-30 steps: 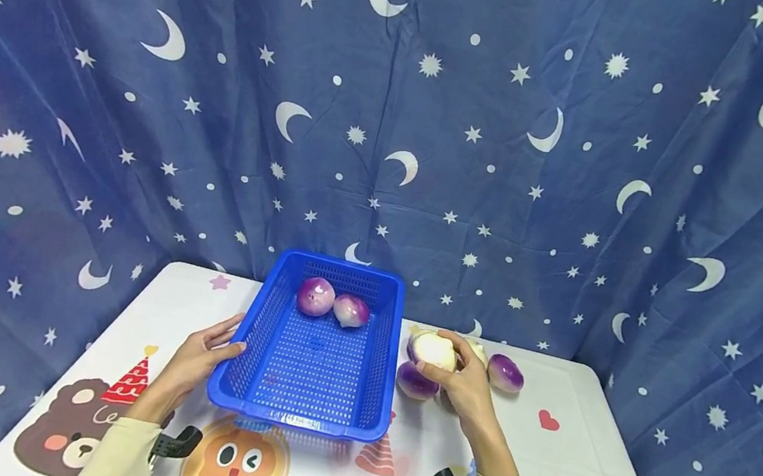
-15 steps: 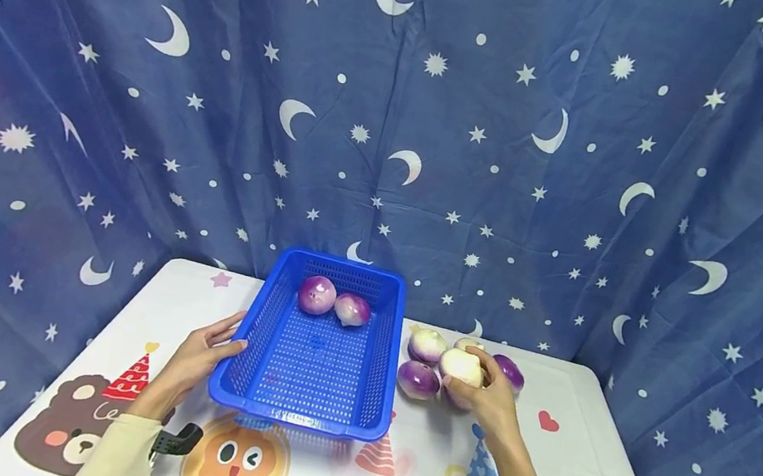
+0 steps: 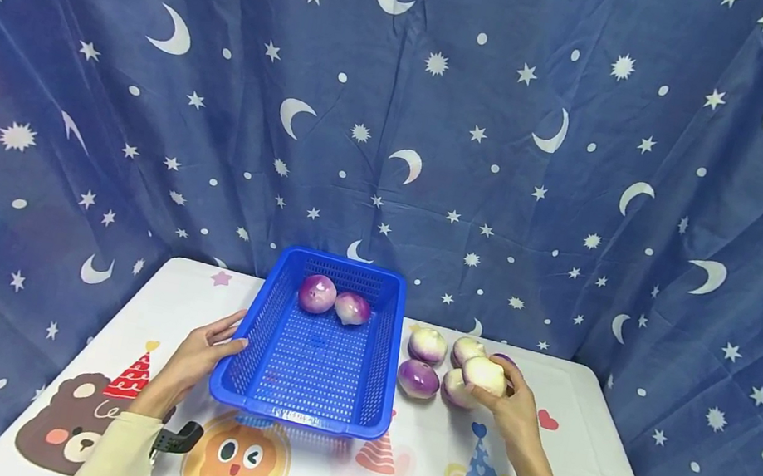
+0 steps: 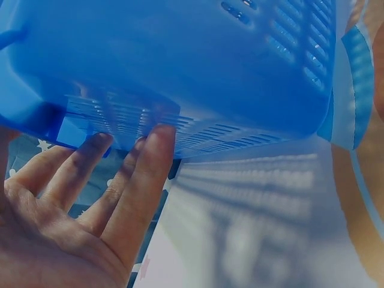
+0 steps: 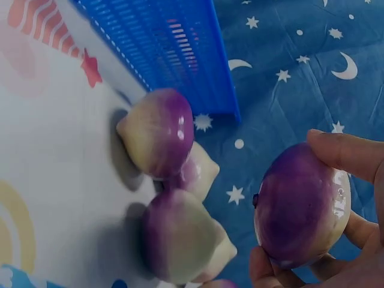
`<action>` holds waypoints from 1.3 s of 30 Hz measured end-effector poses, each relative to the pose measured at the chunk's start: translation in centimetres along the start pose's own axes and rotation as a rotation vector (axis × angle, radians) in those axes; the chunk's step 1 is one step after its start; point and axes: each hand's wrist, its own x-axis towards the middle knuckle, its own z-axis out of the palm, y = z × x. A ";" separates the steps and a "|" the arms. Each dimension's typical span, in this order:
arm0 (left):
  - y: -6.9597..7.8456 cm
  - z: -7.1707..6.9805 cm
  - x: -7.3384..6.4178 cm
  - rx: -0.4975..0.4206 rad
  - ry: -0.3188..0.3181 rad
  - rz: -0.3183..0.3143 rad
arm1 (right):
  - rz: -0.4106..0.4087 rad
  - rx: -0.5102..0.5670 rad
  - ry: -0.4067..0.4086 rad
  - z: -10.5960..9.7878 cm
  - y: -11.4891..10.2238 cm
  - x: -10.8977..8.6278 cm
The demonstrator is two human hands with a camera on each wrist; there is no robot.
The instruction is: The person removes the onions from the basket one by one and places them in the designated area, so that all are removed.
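My right hand (image 3: 512, 407) holds a purple-and-white turnip (image 3: 484, 375) between thumb and fingers, over the right part of a turnip group. In the right wrist view this turnip (image 5: 300, 207) shows its purple side and small dark stem stub, apart from the others. Below and beside it lie several more turnips, among them a pale-topped one (image 3: 427, 345) and a mostly purple one (image 3: 418, 379); one at the right is largely hidden by my hand. My left hand (image 3: 198, 359) grips the left rim of a blue perforated basket (image 3: 222, 392), fingers along its outer wall (image 4: 210, 78).
Two turnips (image 3: 316, 294) lie at the back inside the basket. A white cloth with cartoon prints (image 3: 584, 474) covers the table. Behind the table's back edge hangs a dark blue curtain (image 3: 403, 107) with moons and stars.
My right hand has moved rightward across the turnip group, carrying the turnip and uncovering the ones at the left. The left hand and the basket stay where they were.
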 end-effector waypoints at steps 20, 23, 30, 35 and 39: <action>0.2 0.0 -0.1 -0.005 -0.019 -0.014 | 0.056 -0.016 0.075 -1.8 3.8 -0.1; 0.2 0.0 -0.1 -0.008 -0.018 -0.016 | 0.057 -0.031 0.079 -1.9 4.6 -0.2; 0.2 0.0 -0.2 -0.009 -0.018 -0.006 | 0.085 -0.074 0.094 -2.2 6.4 -0.1; 0.3 -0.1 -0.2 0.008 -0.010 0.003 | 0.096 -0.067 0.104 -2.4 7.0 0.1; 0.2 -0.1 -0.2 0.017 -0.012 -0.003 | 0.106 -0.081 0.102 -2.5 7.5 0.1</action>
